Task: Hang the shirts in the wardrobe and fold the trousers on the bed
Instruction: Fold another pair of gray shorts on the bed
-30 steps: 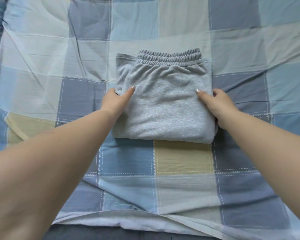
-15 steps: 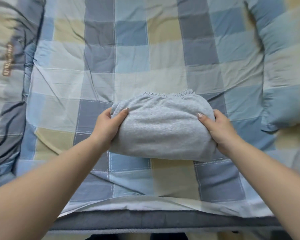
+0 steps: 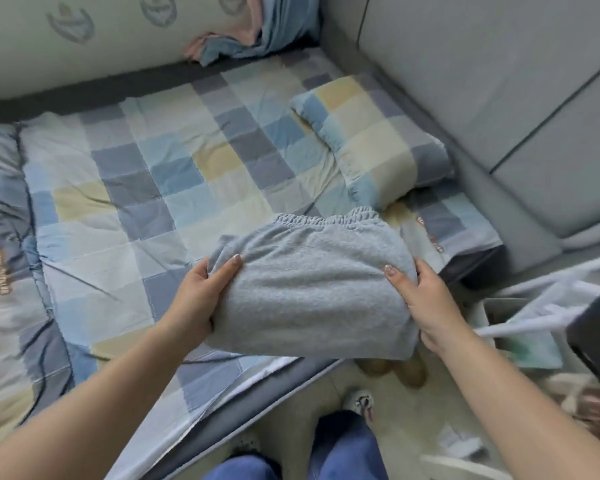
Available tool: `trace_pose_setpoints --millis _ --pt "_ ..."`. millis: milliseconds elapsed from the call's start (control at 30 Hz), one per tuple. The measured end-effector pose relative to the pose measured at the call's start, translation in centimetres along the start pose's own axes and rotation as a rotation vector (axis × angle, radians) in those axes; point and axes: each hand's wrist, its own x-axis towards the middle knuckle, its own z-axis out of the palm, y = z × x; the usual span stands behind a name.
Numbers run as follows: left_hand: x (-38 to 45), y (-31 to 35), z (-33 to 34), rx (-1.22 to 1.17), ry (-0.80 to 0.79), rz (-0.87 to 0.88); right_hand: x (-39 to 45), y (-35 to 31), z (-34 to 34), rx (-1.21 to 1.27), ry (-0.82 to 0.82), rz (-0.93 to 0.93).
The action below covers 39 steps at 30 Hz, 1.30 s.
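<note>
Left hand (image 3: 201, 299) and right hand (image 3: 426, 306) each clamp a side of the folded trousers (image 3: 312, 289), thumbs on top, fingers hidden beneath. Bundle held in the air over the bed (image 3: 160, 188) edge, sagging at the near fold.

Risk: loose layers may slide and the fold open if either grip slackens.

Trousers: grey fleece, compact, elastic waistband on far side, towards pillow (image 3: 371, 143).
</note>
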Motion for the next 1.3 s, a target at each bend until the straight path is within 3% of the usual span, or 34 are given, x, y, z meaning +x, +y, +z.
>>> trace_pose_setpoints --millis 167,367,667,833,1033,1300 --pt "-8.1 2.3 3.8 0.164 -0.204 -0.025 -13.7 -1.2 -4.7 0.066 0.26 0.025" --pt "-17.0 0.1 10.4 0.365 -0.512 -0.046 -29.1 1.9 -11.3 0.162 0.506 0.091" --pt "-33.5 -9.0 22.9 0.498 -0.906 -0.204 -53.4 10.1 -19.1 0.371 0.931 0.154" --pt "-45.2 -17.1 29.7 0.607 -1.168 -0.287 -68.5 15.7 -22.2 0.425 1.209 0.253" --pt "-54.3 -23.0 35.3 0.735 -1.354 -0.399 -77.8 19.7 -23.1 0.457 1.456 0.35" --pt "-60.7 -29.7 43.4 0.887 -1.559 -0.65 -82.5 22.8 -25.2 0.565 1.662 0.379"
